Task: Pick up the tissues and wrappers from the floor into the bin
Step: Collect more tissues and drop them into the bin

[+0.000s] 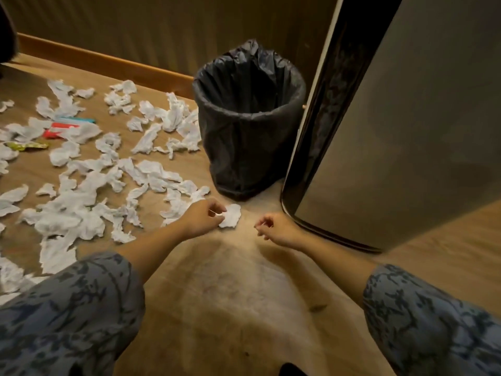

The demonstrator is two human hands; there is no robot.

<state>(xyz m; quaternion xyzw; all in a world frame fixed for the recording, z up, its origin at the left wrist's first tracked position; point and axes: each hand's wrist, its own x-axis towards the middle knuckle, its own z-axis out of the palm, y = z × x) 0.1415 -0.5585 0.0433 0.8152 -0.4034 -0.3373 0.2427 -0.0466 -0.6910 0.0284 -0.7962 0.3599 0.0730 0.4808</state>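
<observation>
Several crumpled white tissues [81,202] lie scattered over the wooden floor on the left. A red and blue wrapper [61,128] and a yellow-green wrapper [27,146] lie among them at far left. The bin [249,120], lined with a black bag, stands upright ahead. My left hand [204,217] pinches the edge of one small tissue [231,215] lying on the floor just in front of the bin. My right hand [273,229] hovers low to the right of that tissue, fingers curled, holding nothing that I can see.
A tall grey cabinet or appliance [393,131] with a dark rounded edge stands right of the bin. A wall with a wooden skirting board [108,62] runs behind. Bare floor [230,294] lies between my arms.
</observation>
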